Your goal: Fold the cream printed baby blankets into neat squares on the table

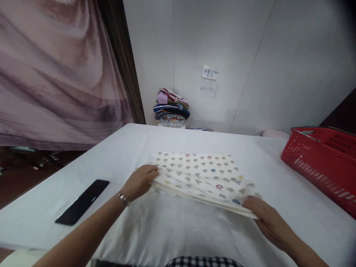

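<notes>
A cream cloth [194,168] printed with small mushrooms lies folded in layers on the white-covered table. Its near edge is lifted a little off the surface, higher at the sides where I grip it. My left hand [143,181] pinches the near left corner, fingers on top and thumb hidden. At the near right corner, my right hand [263,212] is closed on the layered edge, its thumb also out of sight. The far part of the cloth rests flat.
A black phone [82,202] lies left of my left arm on the white table cover [111,155]. To the right stands a red plastic basket [319,163]. Folded clothes [172,109] are piled beyond the far edge, near a wall with paper notes [209,79]. A pink curtain [61,74] hangs left.
</notes>
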Demonstrator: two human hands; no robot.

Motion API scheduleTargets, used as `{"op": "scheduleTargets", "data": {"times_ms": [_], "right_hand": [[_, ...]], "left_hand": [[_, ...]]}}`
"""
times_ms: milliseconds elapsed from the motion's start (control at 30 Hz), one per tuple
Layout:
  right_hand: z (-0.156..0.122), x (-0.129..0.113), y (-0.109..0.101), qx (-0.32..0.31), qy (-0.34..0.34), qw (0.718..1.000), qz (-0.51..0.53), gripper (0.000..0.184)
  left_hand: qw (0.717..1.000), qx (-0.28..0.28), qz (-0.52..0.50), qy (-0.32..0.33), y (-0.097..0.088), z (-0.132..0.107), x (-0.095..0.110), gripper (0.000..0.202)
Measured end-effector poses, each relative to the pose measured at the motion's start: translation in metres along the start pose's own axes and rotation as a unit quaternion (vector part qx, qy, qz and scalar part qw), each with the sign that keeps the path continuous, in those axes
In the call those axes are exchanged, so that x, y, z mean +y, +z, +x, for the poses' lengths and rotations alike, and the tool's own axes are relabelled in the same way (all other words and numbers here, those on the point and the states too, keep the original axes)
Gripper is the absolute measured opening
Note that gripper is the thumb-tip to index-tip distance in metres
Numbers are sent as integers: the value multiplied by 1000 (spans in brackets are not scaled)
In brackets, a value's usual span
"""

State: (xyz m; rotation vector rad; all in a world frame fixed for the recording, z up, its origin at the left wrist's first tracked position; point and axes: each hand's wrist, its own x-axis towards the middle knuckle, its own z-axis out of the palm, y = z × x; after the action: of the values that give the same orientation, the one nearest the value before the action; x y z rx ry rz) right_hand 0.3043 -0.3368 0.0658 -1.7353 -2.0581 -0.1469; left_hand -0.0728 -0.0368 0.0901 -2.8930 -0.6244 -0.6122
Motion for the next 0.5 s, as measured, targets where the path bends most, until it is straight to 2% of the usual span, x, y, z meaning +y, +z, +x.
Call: {"op": "scheduleTargets", "data": {"times_ms": [100,233,367,500], "right_hand": [[-14,-10,1,-116,94,984,101,36],[-20,-24,7,-189,135,962,145,42],[-9,-40,5,-245,132,946,163,55],[7,-50,-10,-295,155,923,192,35]], "left_hand": [[998,-30,-46,-20,-14,-32,17,37],[977,-131,-130,-104,-25,-62,42,36],[933,-237,-205,-176,-38,-66,64,26],[893,-324,-245,-193,-49,-55,73,19]]}}
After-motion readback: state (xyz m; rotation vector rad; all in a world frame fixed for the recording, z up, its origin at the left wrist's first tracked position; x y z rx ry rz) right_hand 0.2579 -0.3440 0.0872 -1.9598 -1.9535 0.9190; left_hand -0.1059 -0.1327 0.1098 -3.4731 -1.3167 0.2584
